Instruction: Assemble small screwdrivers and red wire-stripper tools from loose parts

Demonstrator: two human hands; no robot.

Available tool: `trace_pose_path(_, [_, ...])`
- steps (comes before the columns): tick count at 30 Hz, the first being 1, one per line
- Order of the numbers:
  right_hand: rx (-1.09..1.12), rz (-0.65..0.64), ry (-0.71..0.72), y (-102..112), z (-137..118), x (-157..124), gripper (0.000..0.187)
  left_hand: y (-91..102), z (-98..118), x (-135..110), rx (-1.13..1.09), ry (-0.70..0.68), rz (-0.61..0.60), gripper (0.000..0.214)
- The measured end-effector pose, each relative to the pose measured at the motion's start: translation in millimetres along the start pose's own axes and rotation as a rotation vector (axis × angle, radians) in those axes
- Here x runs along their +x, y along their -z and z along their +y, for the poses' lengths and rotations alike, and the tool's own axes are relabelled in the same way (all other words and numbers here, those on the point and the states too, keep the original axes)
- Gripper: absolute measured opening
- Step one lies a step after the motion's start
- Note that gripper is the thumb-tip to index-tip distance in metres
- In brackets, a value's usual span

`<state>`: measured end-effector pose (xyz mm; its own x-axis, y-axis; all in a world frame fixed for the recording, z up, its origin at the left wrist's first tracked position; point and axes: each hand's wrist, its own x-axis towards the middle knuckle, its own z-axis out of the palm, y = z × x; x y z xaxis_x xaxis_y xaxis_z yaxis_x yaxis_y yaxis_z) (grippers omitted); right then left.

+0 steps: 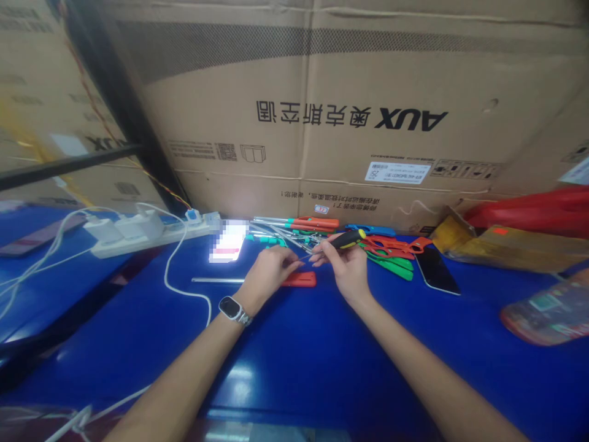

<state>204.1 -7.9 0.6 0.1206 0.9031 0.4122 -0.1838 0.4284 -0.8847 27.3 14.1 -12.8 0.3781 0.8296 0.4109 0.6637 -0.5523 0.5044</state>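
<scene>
Screwdriver (pixel 350 239), one; in right hand (pixel 348 271)

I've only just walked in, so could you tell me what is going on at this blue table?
A person holds a black-and-yellow screwdriver in the right hand, with the left hand at its metal tip. A red-handled screwdriver lies on the blue table under the left hand. More coloured tools are piled behind, beside a lit phone.

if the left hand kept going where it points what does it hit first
The left hand would probably meet the right hand first, which holds a black screwdriver; depth is unclear.
</scene>
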Motion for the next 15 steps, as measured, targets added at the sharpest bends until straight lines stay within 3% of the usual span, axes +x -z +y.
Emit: trace_pose_path(15, [-0.008,0.02,-0.021,0.4,-1.1,1.8,0.031,-1.0,2.3,-0.9,0.009,0.016,-0.026,0.011])
